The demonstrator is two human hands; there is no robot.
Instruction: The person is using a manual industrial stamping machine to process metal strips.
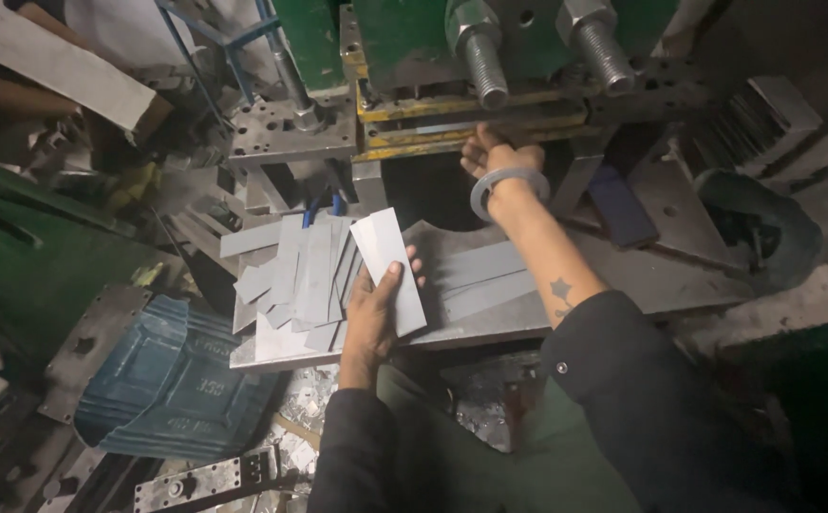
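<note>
A green press (404, 38) looms over a steel bench (490, 313) strewn with grey metal strips (305, 275), where the right hand (490, 152) reaches into the die, fingers hidden, while the left hand (371, 309) pinches one pale rectangular strip (390, 266) over the pile.

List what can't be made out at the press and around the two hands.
- Right hand, head view: its fingertips reach into the press slot; whatever they touch is hidden by the plates and shadow.
- Metal strip in the left hand: the fingers under it are covered by the strip.
- Strip pile: the count is unclear, since the strips overlap.
- Scrap below the table: too dark and blurred.
</note>
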